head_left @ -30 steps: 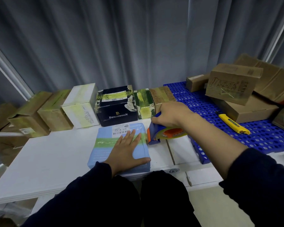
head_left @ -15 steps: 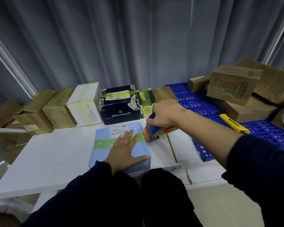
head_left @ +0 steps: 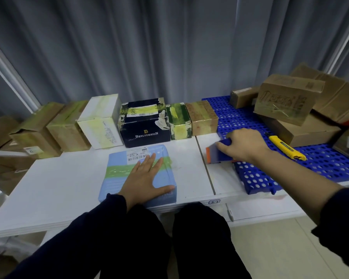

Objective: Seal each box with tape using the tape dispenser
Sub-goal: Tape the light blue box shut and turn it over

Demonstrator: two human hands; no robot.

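Left hand [head_left: 147,178] lay flat, fingers straight, on box [head_left: 117,184], pinning it steady. Right hand [head_left: 244,146] curled round dispenser [head_left: 216,155], held clear of box; tape [head_left: 117,171] band likely complete.

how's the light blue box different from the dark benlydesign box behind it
The light blue box is flat and low; the dark box is taller. The light blue box has one green tape band and the left hand resting flat on it; the dark box has scuffed, torn patches and nobody touching it. Both have tape across the top.
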